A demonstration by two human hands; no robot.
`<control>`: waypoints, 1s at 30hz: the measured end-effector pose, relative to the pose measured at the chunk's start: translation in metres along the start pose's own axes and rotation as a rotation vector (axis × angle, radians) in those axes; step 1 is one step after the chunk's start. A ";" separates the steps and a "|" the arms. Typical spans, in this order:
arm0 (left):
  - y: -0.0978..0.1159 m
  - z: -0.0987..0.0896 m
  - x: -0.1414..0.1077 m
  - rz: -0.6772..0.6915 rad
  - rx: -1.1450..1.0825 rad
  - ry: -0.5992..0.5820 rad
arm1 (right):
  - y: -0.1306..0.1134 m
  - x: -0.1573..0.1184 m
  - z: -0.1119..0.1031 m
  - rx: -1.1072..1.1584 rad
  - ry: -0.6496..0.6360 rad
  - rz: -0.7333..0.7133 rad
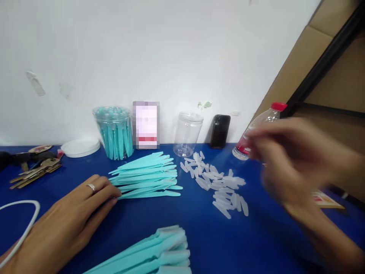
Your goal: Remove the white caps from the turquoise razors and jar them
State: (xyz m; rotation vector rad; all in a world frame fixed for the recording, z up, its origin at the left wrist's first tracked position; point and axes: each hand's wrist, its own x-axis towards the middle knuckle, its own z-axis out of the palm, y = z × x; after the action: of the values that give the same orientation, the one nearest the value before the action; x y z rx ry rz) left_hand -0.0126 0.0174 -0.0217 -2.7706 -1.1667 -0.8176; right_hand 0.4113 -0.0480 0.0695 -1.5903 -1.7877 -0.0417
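Note:
My left hand point(82, 213), with a ring on one finger, rests at the near left of a pile of flat teal plastic sticks point(151, 177). Its fingertips are pressed together on the end of one stick. My right hand point(285, 160) is raised over the right side, blurred by motion. Its thumb and forefinger meet in a pinch; whatever is between them cannot be made out. Small translucent white sleeves point(211, 179) lie scattered between the hands. At the front edge, a bundle of teal sticks point(159, 251) has translucent sleeves on its broad ends.
Along the wall stand a jar full of teal sticks point(115, 133), a blurred-out upright screen point(146, 125), a clear jar point(188, 133), a dark phone point(220, 131) and a red-capped bottle point(270, 114). A white lid point(80, 147) and keys point(40, 171) lie left. Cardboard point(322, 30) leans right.

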 end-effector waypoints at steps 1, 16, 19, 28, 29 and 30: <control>0.003 -0.001 0.001 0.007 -0.020 0.010 | 0.004 0.010 0.008 -0.030 0.014 0.027; 0.029 -0.010 -0.001 0.028 -0.117 0.079 | 0.019 0.039 0.076 -0.218 -0.362 0.086; 0.031 -0.012 0.001 0.049 -0.106 0.098 | 0.019 0.035 0.068 -0.172 -0.384 0.082; 0.039 -0.019 0.003 0.063 -0.111 0.095 | 0.021 0.029 0.065 0.048 -0.270 0.143; 0.041 -0.019 0.003 0.056 -0.122 0.087 | 0.021 0.030 0.063 0.076 -0.235 0.157; 0.042 -0.020 0.004 0.052 -0.134 0.089 | 0.021 0.031 0.061 0.110 -0.205 0.171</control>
State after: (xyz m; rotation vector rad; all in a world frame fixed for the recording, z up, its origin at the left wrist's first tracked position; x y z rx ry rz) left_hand 0.0088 -0.0152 0.0049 -2.8218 -1.0584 -1.0390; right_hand 0.4008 0.0122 0.0323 -1.7110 -1.7653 0.3048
